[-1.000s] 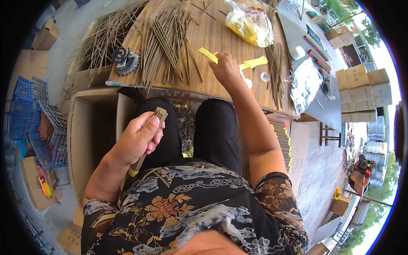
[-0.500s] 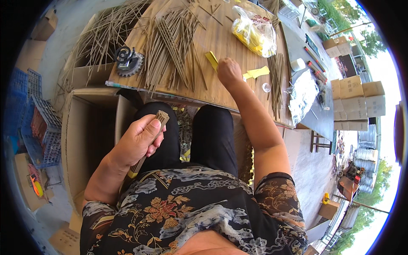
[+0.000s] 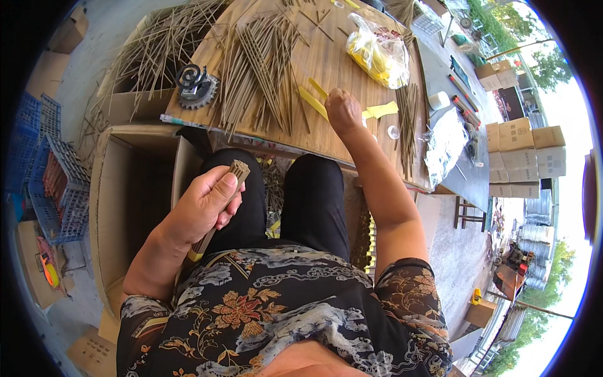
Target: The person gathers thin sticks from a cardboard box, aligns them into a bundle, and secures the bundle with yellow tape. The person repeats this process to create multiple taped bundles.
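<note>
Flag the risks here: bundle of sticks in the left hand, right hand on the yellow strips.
1. The left hand grips the stick bundle around its middle, tilted over the lap; loose sticks might slide out toward the open cardboard box.
2. The right hand reaches the yellow strips beside the loose sticks on the table; a sweep could scatter them.

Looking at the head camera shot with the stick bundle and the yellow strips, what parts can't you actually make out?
- Right hand, head view: seen from its back, so its fingertips and whatever they grip are hidden.
- Bundle of sticks: its middle is covered by the left hand; its lower end runs behind the patterned shirt.
- Yellow strips: partly under the right hand.
- Plastic bag: yellow contents too blurred to name.
- Cardboard box: inside is in shadow.
</note>
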The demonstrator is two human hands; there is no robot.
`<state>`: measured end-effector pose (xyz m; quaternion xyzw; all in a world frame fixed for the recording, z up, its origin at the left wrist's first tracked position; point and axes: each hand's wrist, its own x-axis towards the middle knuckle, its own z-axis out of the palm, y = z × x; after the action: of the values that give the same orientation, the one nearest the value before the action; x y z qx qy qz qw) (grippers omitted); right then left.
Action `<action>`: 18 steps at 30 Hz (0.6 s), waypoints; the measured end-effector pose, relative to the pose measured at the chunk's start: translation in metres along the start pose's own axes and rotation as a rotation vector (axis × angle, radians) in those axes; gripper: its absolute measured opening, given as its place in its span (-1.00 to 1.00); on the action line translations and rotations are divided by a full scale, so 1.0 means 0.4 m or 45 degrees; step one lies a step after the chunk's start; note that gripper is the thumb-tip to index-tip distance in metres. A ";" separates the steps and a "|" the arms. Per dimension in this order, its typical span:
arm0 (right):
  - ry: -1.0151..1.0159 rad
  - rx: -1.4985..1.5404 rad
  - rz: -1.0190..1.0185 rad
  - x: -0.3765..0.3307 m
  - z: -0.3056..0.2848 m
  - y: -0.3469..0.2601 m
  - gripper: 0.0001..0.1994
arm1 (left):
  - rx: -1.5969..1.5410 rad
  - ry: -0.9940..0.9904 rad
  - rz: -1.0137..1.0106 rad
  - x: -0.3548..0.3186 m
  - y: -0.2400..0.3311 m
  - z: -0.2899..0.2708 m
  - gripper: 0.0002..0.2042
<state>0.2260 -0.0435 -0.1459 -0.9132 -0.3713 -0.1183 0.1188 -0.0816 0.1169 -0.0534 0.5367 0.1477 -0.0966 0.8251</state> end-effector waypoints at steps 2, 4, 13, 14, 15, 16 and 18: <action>-0.012 0.039 0.045 0.002 0.006 0.009 -0.90 | -0.017 0.000 0.005 0.000 0.001 0.002 -0.71; -0.026 0.091 0.067 0.006 0.002 0.017 -0.87 | -0.028 0.003 0.007 0.001 0.004 0.006 -0.71; -0.134 0.233 0.352 0.035 -0.052 -0.009 -0.79 | -0.015 0.011 -0.018 0.005 0.002 0.004 -0.72; -0.157 0.196 0.380 0.038 -0.056 -0.012 -0.78 | -0.014 -0.003 -0.018 0.005 0.001 0.003 -0.71; -0.158 0.205 0.404 0.041 -0.055 -0.009 -0.78 | -0.012 -0.017 -0.018 0.006 0.001 0.002 -0.71; -0.158 0.215 0.429 0.047 -0.051 -0.004 -0.77 | -0.007 -0.011 -0.022 0.006 0.002 0.003 -0.71; -0.126 0.274 0.437 0.050 -0.042 0.009 -0.78 | 0.003 -0.002 -0.033 0.007 0.005 0.007 -0.72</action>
<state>0.2403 -0.0384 -0.1244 -0.9498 -0.2263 -0.0109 0.2157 -0.0780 0.1154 -0.0516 0.5355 0.1539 -0.1078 0.8234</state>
